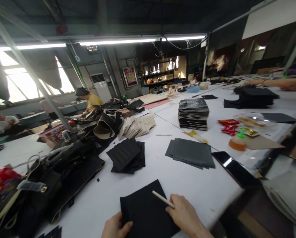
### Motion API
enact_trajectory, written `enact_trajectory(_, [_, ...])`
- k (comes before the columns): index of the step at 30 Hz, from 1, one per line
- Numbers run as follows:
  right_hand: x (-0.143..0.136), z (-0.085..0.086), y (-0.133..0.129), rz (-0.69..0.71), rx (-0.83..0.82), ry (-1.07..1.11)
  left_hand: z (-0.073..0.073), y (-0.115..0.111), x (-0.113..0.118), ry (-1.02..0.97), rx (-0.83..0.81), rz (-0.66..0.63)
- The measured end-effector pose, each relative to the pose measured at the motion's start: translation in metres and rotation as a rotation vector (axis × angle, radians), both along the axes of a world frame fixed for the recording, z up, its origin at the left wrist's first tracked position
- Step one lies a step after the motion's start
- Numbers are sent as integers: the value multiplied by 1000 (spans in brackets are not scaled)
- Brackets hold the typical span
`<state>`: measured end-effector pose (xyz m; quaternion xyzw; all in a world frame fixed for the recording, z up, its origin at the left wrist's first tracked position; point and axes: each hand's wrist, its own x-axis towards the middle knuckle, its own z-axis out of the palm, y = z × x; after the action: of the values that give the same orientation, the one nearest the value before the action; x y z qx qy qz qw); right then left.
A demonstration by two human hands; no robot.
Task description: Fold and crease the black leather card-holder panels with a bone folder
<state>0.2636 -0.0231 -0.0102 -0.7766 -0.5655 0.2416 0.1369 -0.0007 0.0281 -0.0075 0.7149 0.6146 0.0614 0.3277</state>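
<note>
Left hand [116,227] pinches left edge of black rectangular panel [144,211]; right hand [184,211] grips slim white stick [161,198] in closed fingers, tip over panel.

Dim ceiling [128,16], glaring windows [16,84], bright tube lights [143,40], stretched blurry edges.

- White desk [154,170]
- Black panel [143,211] at the near side
- Black pieces [125,154] piled beyond it
- Grey sheets [192,152] to their right
- Tall stack [194,115] behind the sheets
- Phone [237,170] near the right edge
</note>
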Motion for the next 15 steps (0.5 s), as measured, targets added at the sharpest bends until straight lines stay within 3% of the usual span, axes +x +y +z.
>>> enact_trajectory(4, [2,-4,2,34,-27,-29,10,-1,6,68,-5,18])
enact_trajectory(15, [7,-9,10,170,-88,-64,14,-5,5,177,-21,121])
